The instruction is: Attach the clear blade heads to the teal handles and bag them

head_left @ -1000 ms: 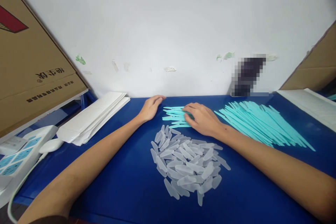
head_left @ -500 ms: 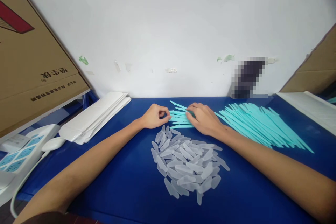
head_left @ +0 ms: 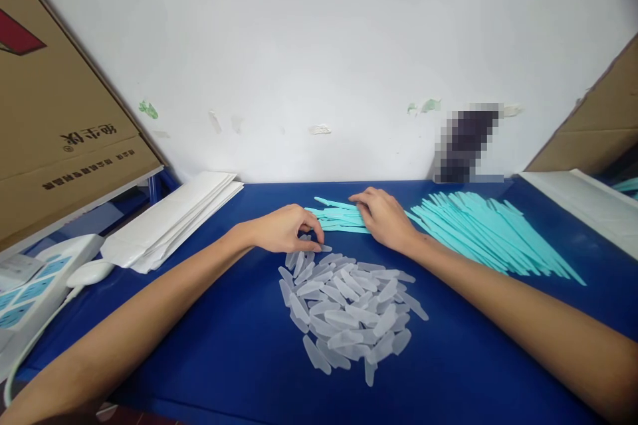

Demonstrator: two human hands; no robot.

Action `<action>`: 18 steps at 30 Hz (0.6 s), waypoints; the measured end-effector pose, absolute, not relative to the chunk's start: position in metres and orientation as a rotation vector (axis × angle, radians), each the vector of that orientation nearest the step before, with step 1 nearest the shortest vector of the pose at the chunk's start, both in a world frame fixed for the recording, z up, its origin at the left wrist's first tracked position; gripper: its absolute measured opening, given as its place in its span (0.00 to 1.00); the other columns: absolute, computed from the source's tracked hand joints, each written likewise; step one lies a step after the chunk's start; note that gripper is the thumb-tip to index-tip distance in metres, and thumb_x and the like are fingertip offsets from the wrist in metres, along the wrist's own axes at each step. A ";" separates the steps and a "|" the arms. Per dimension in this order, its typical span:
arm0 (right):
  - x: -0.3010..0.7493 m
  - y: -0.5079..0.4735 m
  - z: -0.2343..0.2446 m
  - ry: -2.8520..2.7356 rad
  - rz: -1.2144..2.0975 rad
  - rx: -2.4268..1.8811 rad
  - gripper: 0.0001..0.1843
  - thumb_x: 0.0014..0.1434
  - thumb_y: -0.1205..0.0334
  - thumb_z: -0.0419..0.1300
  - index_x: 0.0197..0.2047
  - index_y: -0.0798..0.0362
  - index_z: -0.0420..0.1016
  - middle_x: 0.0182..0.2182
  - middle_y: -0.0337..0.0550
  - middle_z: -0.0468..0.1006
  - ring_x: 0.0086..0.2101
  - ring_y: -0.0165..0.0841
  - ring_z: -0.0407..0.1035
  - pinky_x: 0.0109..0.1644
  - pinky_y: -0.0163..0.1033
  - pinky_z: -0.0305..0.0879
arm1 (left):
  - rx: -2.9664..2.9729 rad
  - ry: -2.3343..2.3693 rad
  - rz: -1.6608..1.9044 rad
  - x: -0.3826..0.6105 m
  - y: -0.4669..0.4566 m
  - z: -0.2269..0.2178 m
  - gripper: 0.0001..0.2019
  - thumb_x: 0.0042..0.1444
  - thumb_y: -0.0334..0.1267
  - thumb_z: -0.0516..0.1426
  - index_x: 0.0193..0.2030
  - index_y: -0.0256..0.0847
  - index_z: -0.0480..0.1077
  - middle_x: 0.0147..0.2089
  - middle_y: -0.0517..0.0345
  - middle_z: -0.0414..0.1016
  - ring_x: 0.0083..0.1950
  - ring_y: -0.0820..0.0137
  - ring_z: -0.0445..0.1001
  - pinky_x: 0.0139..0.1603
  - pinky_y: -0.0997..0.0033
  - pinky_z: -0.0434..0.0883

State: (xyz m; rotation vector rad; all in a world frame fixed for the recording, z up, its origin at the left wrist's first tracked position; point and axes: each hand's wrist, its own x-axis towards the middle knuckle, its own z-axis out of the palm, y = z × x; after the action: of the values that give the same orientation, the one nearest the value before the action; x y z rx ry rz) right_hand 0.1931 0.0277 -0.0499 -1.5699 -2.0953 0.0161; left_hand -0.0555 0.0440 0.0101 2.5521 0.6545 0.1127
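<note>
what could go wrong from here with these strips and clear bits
The left hand is at the upper edge of the loose translucent pieces, so it could knock some among the small bunch of teal strips.

That bunch lies unevenly, one strip angled away, so it might splay further.

The larger teal pile lies close beside the right hand; a sideways bump could disturb it.

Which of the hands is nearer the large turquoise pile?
Right. The right hand is just left of the large turquoise pile, at the smaller bunch of strips; the left hand is farther left, by the translucent pieces.
</note>
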 end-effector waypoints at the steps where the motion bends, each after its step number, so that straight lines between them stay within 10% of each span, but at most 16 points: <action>1: 0.192 0.027 -0.049 -2.109 -0.004 -1.591 0.20 0.69 0.65 0.47 0.54 0.52 0.79 0.46 0.49 0.79 0.46 0.42 0.70 0.49 0.45 0.61 | 2.573 0.649 0.083 -0.055 0.042 0.013 0.11 0.60 0.45 0.60 0.40 0.42 0.80 0.34 0.56 0.78 0.28 0.73 0.64 0.29 0.70 0.59; 18: 0.185 0.017 -0.044 -2.045 -0.321 -1.543 0.16 0.72 0.62 0.42 0.43 0.54 0.69 0.27 0.41 0.77 0.24 0.32 0.60 0.42 0.44 0.46 | 1.630 1.030 1.314 -0.067 0.092 -0.035 0.19 0.46 0.43 0.66 0.43 0.36 0.74 0.29 0.58 0.77 0.27 0.74 0.69 0.33 0.73 0.67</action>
State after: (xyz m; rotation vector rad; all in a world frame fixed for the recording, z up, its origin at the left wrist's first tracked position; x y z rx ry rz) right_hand 0.1849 0.0169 -0.0445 -1.5428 -2.0453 -0.3206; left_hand -0.0666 0.0923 -0.0347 1.6296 1.0296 1.3143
